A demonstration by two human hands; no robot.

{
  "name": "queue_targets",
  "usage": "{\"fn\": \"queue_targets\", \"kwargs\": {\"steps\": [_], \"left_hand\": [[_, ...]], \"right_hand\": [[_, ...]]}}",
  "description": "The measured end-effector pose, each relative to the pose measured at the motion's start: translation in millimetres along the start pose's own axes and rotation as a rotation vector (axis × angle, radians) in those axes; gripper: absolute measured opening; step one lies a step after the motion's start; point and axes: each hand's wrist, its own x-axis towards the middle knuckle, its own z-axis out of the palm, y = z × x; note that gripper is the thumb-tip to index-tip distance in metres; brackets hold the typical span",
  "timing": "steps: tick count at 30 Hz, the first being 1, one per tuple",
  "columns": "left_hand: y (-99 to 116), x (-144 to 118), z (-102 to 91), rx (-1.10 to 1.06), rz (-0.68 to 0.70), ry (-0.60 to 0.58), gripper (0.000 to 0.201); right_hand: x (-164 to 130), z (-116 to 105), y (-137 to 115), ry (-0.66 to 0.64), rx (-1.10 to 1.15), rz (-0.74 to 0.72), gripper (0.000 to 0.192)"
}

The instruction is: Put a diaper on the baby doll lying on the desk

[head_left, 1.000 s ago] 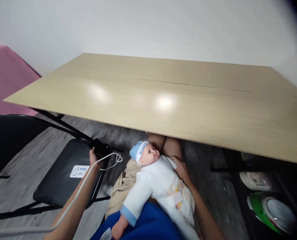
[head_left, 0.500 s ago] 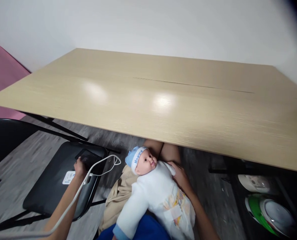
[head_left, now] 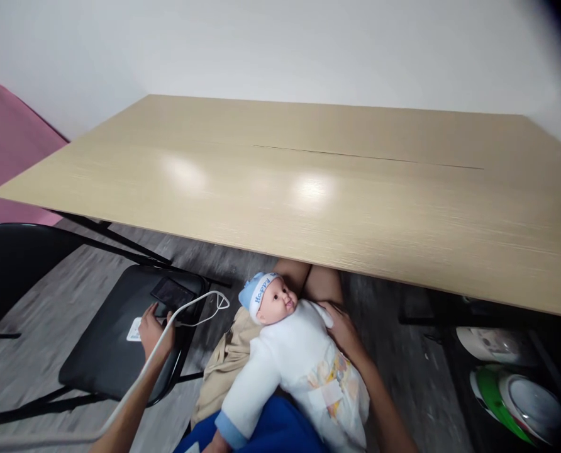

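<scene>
A baby doll point(head_left: 292, 352) lies face-up on my lap, in a white top, a printed diaper and a blue-and-white cap with lettering. My right hand point(head_left: 344, 330) holds it at its side, fingers by the end of its sleeve. To the left, my left hand point(head_left: 156, 332) is over the black chair seat point(head_left: 101, 343), fingers apart, holding nothing. Just beyond those fingers a dark phone point(head_left: 173, 292) lies flat on the seat. A white flat item point(head_left: 134, 329), partly hidden, is beside the hand. A white cable point(head_left: 141, 377) passes in front of my left wrist.
A wide wooden table point(head_left: 280, 189) stands before me, its front edge above my knees. Behind it is a white wall. A pink panel point(head_left: 16, 145) is at the far left. Lower right, a dark shelf holds a green-and-white item point(head_left: 511, 399).
My left hand has let go of the phone and drawn back toward me, near the white item. The phone stays on the seat. My right hand stays on the doll. The view shifts slightly.
</scene>
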Motion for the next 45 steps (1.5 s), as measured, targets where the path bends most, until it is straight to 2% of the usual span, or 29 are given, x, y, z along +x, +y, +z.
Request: {"fn": "queue_targets", "kwargs": {"steps": [4,8,15,19,23,27,31,34,39,41,42,44,45], "left_hand": [[1,-45,-14.4,0.100,0.080,-0.075,0.073],[-1,-67,-26.0,0.130,0.138,-0.154,0.069],[-12,-80,-35.2,0.131,0.262,-0.251,0.069],[-15,-80,-31.3,0.042,0.360,-0.276,0.059],[-1,-80,-26.5,-0.129,0.336,-0.332,0.046],[33,-81,-37.3,-0.304,0.252,-0.460,0.048],[76,-81,-67.2,-0.464,0.116,-0.696,0.054],[104,-82,-93.9,-0.549,0.152,-0.842,0.050],[157,-86,-144.5,-0.665,0.190,-1.003,0.058],[189,-88,-167.7,-0.684,0.316,-1.101,0.058],[209,-90,-178.4,-0.672,0.430,-1.143,0.055],[252,-96,-194.5,-0.623,0.742,-1.209,0.049],[275,-100,-198.2,-0.599,0.892,-1.198,0.041]], "right_hand": [[-5,-7,-1,0.013,-0.023,-0.065,0.053],[-25,-21,-9,0.062,0.019,-0.116,0.052],[-82,-43,-26,0.211,0.045,-0.095,0.039],[-108,-47,-37,0.105,0.127,-0.033,0.038],[-117,-47,-50,0.097,0.133,-0.038,0.036],[-112,-49,-58,0.139,0.097,-0.057,0.034],[-104,-50,-58,0.153,0.017,-0.127,0.034],[-101,-50,-51,0.180,-0.023,-0.170,0.035],[-94,-51,-30,0.272,-0.050,-0.156,0.038],[-90,-52,-20,0.305,-0.057,-0.108,0.040],[-87,-53,-16,0.318,-0.054,-0.082,0.041],[-84,-54,-15,0.353,-0.029,-0.043,0.042],[-84,-55,-17,0.373,-0.008,-0.036,0.042]]}}
